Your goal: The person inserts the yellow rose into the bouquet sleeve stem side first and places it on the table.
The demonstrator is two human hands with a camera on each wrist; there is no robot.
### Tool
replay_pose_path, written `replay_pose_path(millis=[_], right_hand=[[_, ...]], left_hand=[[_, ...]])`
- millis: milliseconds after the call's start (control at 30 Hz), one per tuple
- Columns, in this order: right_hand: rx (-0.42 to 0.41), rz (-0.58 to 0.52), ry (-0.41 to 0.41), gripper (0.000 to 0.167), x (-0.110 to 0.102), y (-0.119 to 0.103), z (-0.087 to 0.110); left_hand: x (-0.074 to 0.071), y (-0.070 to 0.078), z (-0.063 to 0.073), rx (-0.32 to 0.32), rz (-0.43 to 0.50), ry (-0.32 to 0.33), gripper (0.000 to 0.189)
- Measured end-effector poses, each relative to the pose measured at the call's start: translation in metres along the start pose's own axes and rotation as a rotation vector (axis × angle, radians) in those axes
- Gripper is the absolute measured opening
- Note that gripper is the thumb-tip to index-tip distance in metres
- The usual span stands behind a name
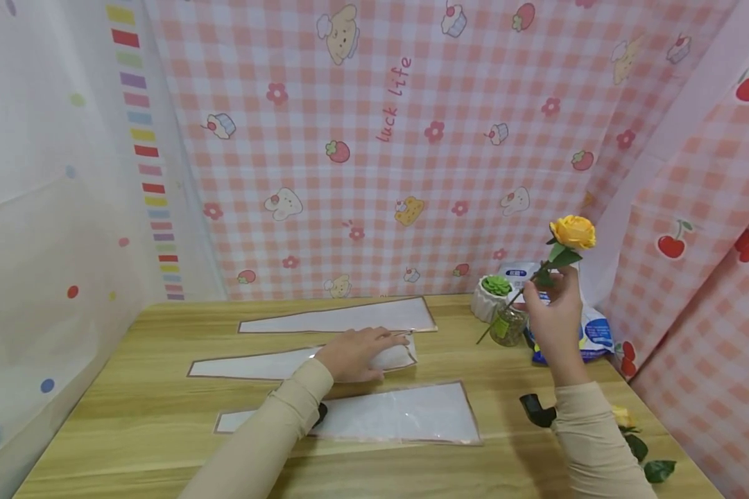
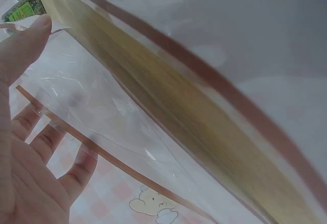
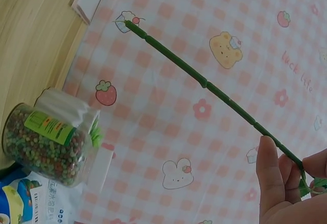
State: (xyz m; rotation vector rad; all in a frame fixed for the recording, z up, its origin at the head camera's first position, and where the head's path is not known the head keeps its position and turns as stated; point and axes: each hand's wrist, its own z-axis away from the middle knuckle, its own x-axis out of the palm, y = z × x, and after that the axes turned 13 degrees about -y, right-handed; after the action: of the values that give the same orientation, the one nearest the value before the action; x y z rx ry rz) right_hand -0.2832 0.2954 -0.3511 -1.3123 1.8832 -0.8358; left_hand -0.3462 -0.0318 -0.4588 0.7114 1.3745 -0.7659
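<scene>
My right hand (image 1: 555, 312) pinches an artificial yellow rose (image 1: 573, 232) just under its leaves, bloom up and stem slanting down to the left. The bare green stem (image 3: 179, 63) runs long past my fingers in the right wrist view. At the wide end of the middle of three tapered, brown-edged clear flower sleeves (image 1: 256, 364), my left hand (image 1: 357, 353) grips the plastic. In the left wrist view the thumb (image 2: 33, 43) lies on the crumpled mouth edge, while the other fingers reach behind the brown strip (image 2: 122, 169).
Flat sleeves lie behind (image 1: 349, 317) and in front (image 1: 406, 416) of the held one. Back right on the table (image 1: 131, 409) stand a white potted succulent (image 1: 485, 305), a jar of colored granules (image 1: 508, 329) and a blue-white bag (image 1: 596, 333). Another yellow rose (image 1: 624, 417) lies beside my right forearm.
</scene>
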Motion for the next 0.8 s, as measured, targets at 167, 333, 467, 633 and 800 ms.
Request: replay_pose_path(millis=[167, 333, 467, 633, 800], right_hand=[[-0.004, -0.030, -0.006, 0.042, 0.008, 0.000, 0.000], [-0.010, -0.049, -0.003, 0.042, 0.016, 0.003, -0.001], [-0.006, -0.048, -0.007, 0.041, 0.022, 0.004, 0.000], [0.022, -0.061, -0.025, 0.040, 0.029, 0.005, 0.004], [0.009, -0.114, -0.024, 0.039, 0.035, 0.009, 0.006]], left_hand=[[-0.002, 0.002, 0.001, 0.003, 0.002, 0.000, 0.079], [-0.002, 0.002, 0.000, 0.005, -0.006, 0.001, 0.079], [-0.002, 0.002, 0.000, 0.000, -0.013, -0.006, 0.080], [-0.002, 0.002, 0.000, 0.001, -0.011, -0.007, 0.080], [-0.003, 0.003, 0.001, 0.004, -0.008, -0.009, 0.080]])
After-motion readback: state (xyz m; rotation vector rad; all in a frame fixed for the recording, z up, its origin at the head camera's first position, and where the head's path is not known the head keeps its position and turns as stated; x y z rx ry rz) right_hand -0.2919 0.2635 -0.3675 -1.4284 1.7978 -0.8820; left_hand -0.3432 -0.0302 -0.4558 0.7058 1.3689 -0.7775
